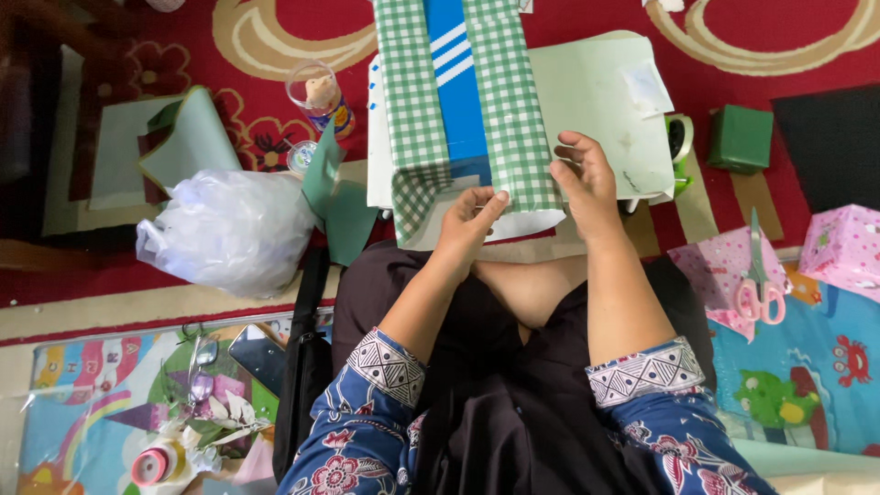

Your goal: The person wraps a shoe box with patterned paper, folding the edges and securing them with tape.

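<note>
Left hand (467,225) fingers pinch the green checked wrapping paper (518,110) edge on the blue box (456,87). Right hand (587,183) fingers press its flap flat.

Soft, even daylight is filling the head view; colours are reading bright and saturated. Mild glare is showing on the clear plastic bag (229,229) and the pale green paper sheet (605,101). Shadows are lying faint beneath the forearms. Focus is holding sharp centrally; edges are bowing slightly.

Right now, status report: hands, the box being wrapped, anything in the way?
Left hand pinching green checked paper edge. Right hand pressing paper on blue box. Scissors lie aside, right.
</note>
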